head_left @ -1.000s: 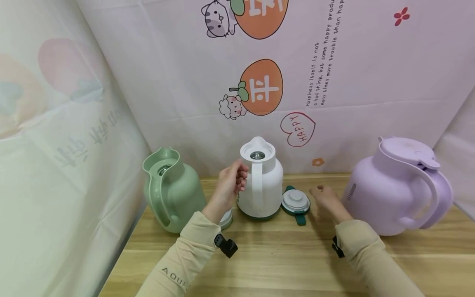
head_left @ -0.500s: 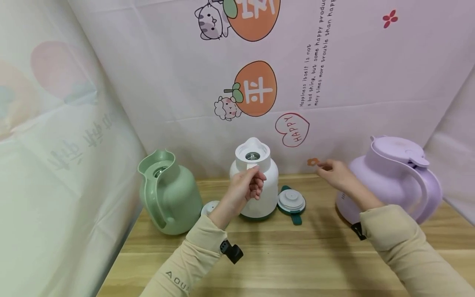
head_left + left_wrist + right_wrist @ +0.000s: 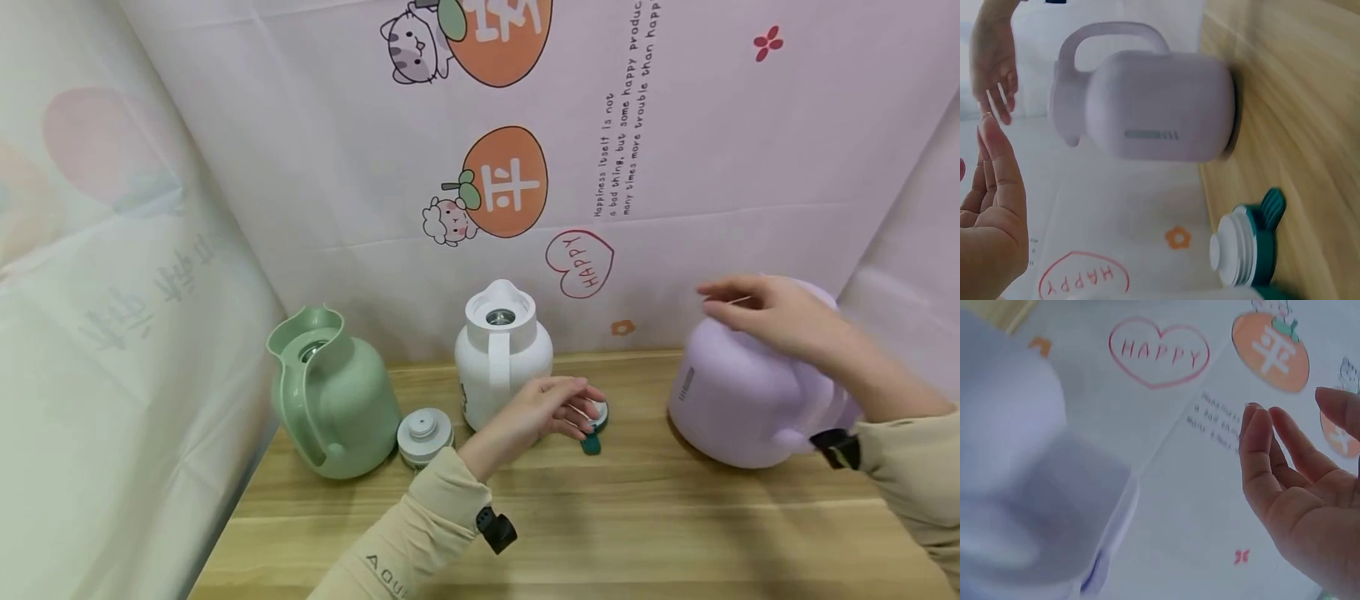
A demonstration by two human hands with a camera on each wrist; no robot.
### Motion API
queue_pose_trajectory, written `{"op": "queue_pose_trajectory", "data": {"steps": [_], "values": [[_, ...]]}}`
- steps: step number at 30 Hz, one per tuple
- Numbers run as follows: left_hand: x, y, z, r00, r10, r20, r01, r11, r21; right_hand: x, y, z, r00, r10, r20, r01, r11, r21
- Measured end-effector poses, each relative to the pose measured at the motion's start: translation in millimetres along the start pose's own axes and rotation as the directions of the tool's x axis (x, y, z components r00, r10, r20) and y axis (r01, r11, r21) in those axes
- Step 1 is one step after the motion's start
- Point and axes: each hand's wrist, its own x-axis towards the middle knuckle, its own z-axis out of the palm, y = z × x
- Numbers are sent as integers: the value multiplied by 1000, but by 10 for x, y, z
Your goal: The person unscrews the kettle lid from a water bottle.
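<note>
The lilac jug [image 3: 723, 400] stands upright on the surface [image 3: 600, 533] near the right hand [image 3: 783, 317]; this and the left hand [image 3: 547, 408] are relaxed and empty; the jug looks stiff, slick and bulky, probably heavy if full, best held by its looped handle [image 3: 1116, 28].

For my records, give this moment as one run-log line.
left hand: empty | right hand: empty, apart from purple jug | white jug: uncovered | green jug: uncovered

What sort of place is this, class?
Perhaps a makeshift tabletop booth: printed sheets hang behind and beside a wooden table, where a green jug, white jug and lilac jug stand.
</note>
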Motion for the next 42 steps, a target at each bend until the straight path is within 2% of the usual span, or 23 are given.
{"op": "queue_pose_trajectory", "data": {"steps": [3, 9, 12, 17, 22, 24, 29, 32, 36, 39, 42], "values": [[82, -69, 115, 999, 3, 33, -4, 1000, 23, -46, 171, -189, 997, 54, -61, -54, 999, 9], [265, -150, 401, 996, -14, 85, 12, 1000, 29, -147, 622, -375, 977, 138, -164, -114, 982, 152], [361, -166, 562, 995, -19, 98, 17, 1000, 17, -183, 812, -403, 969, 172, -176, -136, 971, 197], [559, -182, 819, 998, -22, 60, 21, 1000, 18, -168, 1043, -406, 966, 206, -155, -180, 970, 166], [753, -168, 1091, 997, -47, 53, 46, 999, 16, -102, 1116, -403, 974, 214, -75, -205, 972, 112], [824, -156, 1196, 996, -61, 57, 62, 998, -8, -82, 1118, -415, 976, 218, -10, -216, 971, 104], [945, -109, 1421, 994, -97, 54, 104, 984, -147, -51, 1110, -417, 969, 221, 115, -233, 966, 114], [974, -72, 1527, 994, -94, 52, 102, 975, -197, -39, 1091, -395, 967, 218, 132, -234, 965, 121], [1047, -60, 1640, 996, -84, 30, 89, 973, -214, -19, 1084, -365, 969, 211, 125, -223, 971, 89], [1128, -78, 1730, 995, -98, -5, 94, 968, -231, 2, 1095, -336, 972, 205, 114, -215, 974, 76], [1182, -87, 1816, 993, -114, -9, 109, 964, -242, 16, 1104, -315, 973, 205, 103, -214, 973, 82]]}}
